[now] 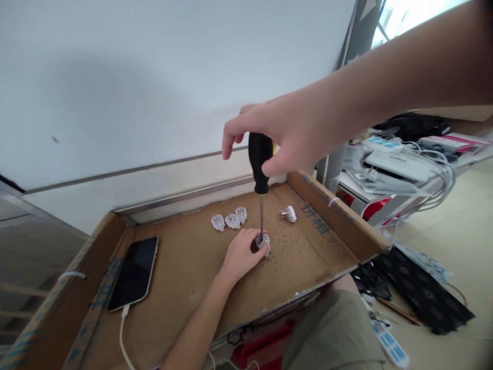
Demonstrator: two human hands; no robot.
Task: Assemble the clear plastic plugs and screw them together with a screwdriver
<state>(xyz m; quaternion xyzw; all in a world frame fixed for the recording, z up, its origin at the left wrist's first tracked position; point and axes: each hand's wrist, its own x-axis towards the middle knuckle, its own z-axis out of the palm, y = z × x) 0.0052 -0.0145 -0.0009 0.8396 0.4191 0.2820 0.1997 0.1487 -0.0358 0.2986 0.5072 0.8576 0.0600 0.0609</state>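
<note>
My right hand (285, 133) grips the black handle of an upright screwdriver (261, 164) from above, its index finger stretched out past the handle. The metal shaft runs straight down to a small clear plug piece (265, 243) on the cardboard tray (185, 277). Down on the tray, my left hand (244, 252) pinches that piece between thumb and fingers. Three similar clear plug pieces (232, 221) lie behind my left hand. A white plug with metal pins (288, 214) rests to the right. Small dark specks dot the cardboard near the held piece.
A phone (134, 272) with a white cable lies at the tray's left. Raised cardboard walls (327, 216) edge the tray. Beyond it at right, a side table holds cables and a white power strip (400, 164). Black packaging (423, 288) is on the floor.
</note>
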